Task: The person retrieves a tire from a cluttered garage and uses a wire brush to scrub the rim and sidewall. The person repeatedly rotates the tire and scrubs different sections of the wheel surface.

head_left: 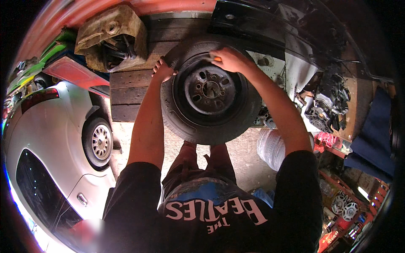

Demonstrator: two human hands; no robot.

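Note:
A black tire on a dark steel wheel rests on the edge of a plank-topped bench, in front of my body. My left hand grips the tire's left edge, thumb on the sidewall and fingers over the outer side. Over the far part of the rim, my right hand is closed around a small tool with an orange handle. Most of that tool is hidden by the hand and blurred, so its kind does not show.
A dirty cut-open plastic container holding dark parts stands on the planks at the left. Greasy engine parts lie at the right. A silver car is on the left, and another wheel lies below the bench. Shelves hold tools.

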